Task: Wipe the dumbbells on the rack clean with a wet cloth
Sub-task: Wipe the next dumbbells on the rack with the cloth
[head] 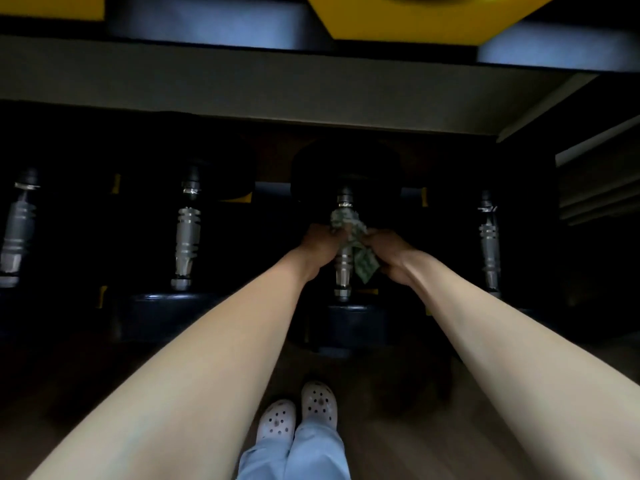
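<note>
A patterned green-and-white cloth [349, 225] is wrapped over the upper part of the metal handle [343, 268] of a black dumbbell on the dim lower rack shelf. My left hand [320, 245] grips the cloth from the left side of the handle. My right hand [388, 252] grips it from the right, and a loose end of cloth hangs below it. The dumbbell's far head [346, 168] and near head [356, 322] are black and barely lit.
Three more dumbbell handles [188, 244] [17, 233] [489, 244] lie on the same shelf. The grey upper shelf edge [242, 81] overhangs with yellow-and-black weights [415, 15] above. My white clogs [298, 414] stand on the wooden floor.
</note>
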